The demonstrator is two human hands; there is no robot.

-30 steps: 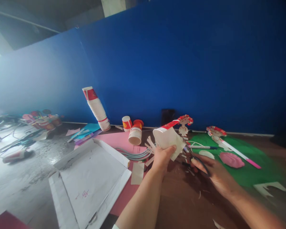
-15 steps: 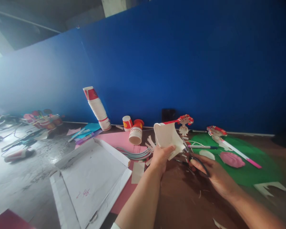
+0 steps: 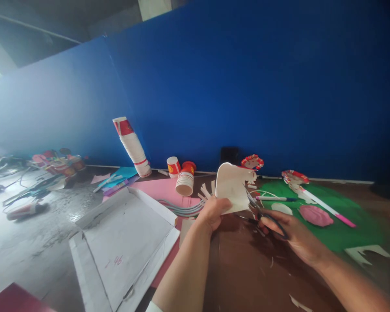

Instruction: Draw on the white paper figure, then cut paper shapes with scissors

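Observation:
My left hand (image 3: 212, 212) grips the lower left part of a curved white paper piece (image 3: 232, 186), thumb on its inner face. My right hand (image 3: 284, 229) is closed round the black handles of a pair of scissors (image 3: 274, 223). The scissor blades point up and left, at the paper's right edge. Whether they are parted there is hard to tell. Behind the paper, a cut-out with a red and white curled rim (image 3: 252, 161) leans near the blue wall; the paper partly hides it.
A white box lid (image 3: 120, 247) lies left on pink paper (image 3: 152, 188). Stacked paper cups (image 3: 133, 149) lean by the blue panel (image 3: 247, 86), with more cups (image 3: 184, 182) nearby. Right, a green sheet (image 3: 338, 212) holds a pink piece (image 3: 316, 215) and a marker (image 3: 328, 206).
The white paper has turned in my left hand, its upper part now further right and over the curled cut-out. My left hand has shifted slightly left. My right hand has barely moved.

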